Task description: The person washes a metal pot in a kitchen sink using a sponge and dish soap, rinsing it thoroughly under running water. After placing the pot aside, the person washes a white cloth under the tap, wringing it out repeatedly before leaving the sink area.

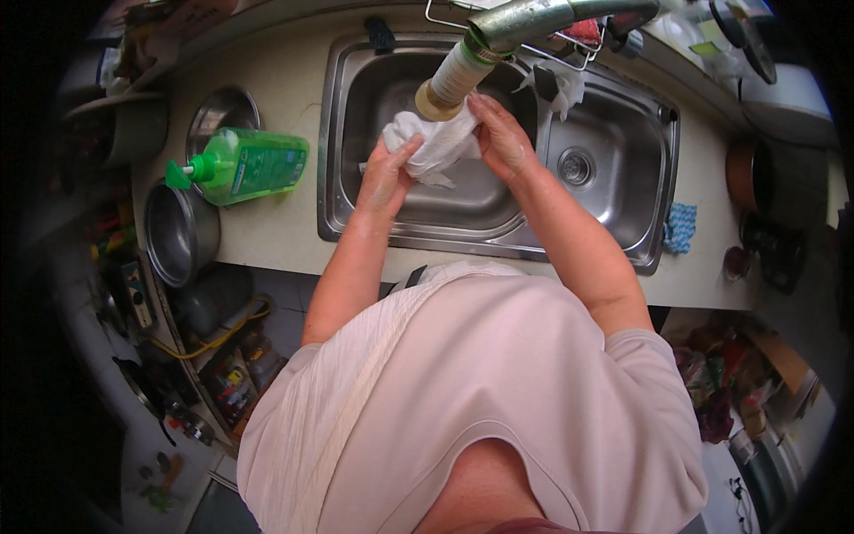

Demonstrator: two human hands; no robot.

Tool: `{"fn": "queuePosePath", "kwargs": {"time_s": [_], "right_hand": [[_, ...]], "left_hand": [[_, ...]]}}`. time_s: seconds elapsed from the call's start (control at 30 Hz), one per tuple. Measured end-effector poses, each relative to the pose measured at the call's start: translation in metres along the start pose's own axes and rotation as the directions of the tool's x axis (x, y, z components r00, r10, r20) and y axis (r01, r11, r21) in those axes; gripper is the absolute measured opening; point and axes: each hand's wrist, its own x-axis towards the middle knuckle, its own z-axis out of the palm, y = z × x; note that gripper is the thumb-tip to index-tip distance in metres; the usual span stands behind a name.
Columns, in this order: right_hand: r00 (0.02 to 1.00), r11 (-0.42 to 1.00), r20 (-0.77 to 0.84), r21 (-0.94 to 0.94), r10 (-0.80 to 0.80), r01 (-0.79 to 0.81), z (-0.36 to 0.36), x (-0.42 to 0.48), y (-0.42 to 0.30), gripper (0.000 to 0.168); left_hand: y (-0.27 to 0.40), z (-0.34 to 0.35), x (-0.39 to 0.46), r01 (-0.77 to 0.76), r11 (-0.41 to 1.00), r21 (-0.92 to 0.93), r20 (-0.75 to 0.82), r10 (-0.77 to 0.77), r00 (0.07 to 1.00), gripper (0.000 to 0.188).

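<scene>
A bunched white cloth is held between both hands over the left basin of a double stainless steel sink. My left hand grips its left side, thumb on top. At the cloth's upper right, my right hand has its fingers closed on the edge, partly hidden behind the fabric. Right above the cloth hangs the tap's white ribbed hose with a yellowish nozzle, which covers part of it. Both hands look wet. Whether water runs from the nozzle I cannot tell.
A green pump bottle of liquid soap lies left of the sink, near two metal bowls. A wire rack stands behind the tap. White plastic hangs over the basin divider. A blue patterned cloth lies to the right.
</scene>
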Motion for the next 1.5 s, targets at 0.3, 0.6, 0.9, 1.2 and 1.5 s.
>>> {"fn": "queuePosePath", "kwargs": {"time_s": [0.3,0.6,0.9,1.2,1.5], "right_hand": [[0.935,0.939,0.145,-0.174,0.323,-0.297,0.018,-0.010,-0.007,0.034],[0.917,0.716,0.105,-0.661,0.385,-0.225,0.000,-0.011,-0.029,0.045],[0.996,0.895,0.028,-0.436,-0.084,0.088,0.019,-0.014,0.000,0.025],[0.888,0.000,0.299,-0.948,-0.348,0.319,0.043,-0.019,0.043,0.024],[0.956,-0.072,0.184,-0.983,-0.229,0.172,0.034,0.012,0.033,0.024]], "left_hand": [[0.009,-0.001,0.015,-0.087,0.944,0.319,-0.197,0.155,0.968,0.061],[0.016,0.007,-0.001,0.049,0.978,0.203,0.005,-0.051,0.999,0.030],[-0.004,0.018,0.007,-0.033,0.998,0.048,-0.212,0.042,0.976,0.028],[-0.033,0.034,0.013,0.256,0.866,-0.429,-0.202,-0.368,0.908,0.031],[-0.052,0.026,0.018,0.168,0.910,-0.379,-0.255,-0.277,0.926,0.038]]}}
